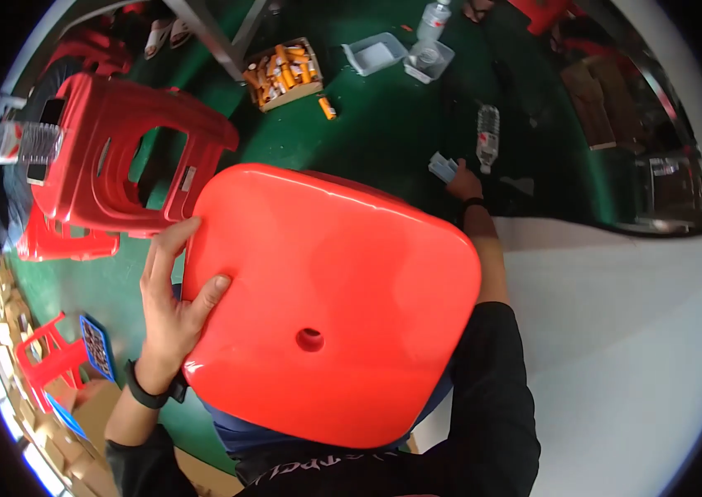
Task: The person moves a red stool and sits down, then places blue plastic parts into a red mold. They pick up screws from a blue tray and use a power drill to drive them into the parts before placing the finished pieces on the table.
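Note:
A bright red plastic stool [359, 290] with a round hole in its seat fills the middle, top face towards me. My left hand [170, 298] grips its left edge, thumb on the seat and fingers along the rim. Beyond the stool's right side, my right hand [465, 184] reaches down near the green floor. Between its fingers is a flat, folded pale blue-and-white cloth or packet [443, 167]; which of these, I cannot tell. A clear plastic bottle [487, 137] lies just past that hand.
More red stools [110, 157] stand at the left, a bottle [28, 142] on one. Ahead are a cardboard box of orange cylinders [284, 73], a loose orange cylinder [327, 107], and clear tubs [374, 54]. A white surface [616, 348] lies to the right, cartons [599, 99] beyond.

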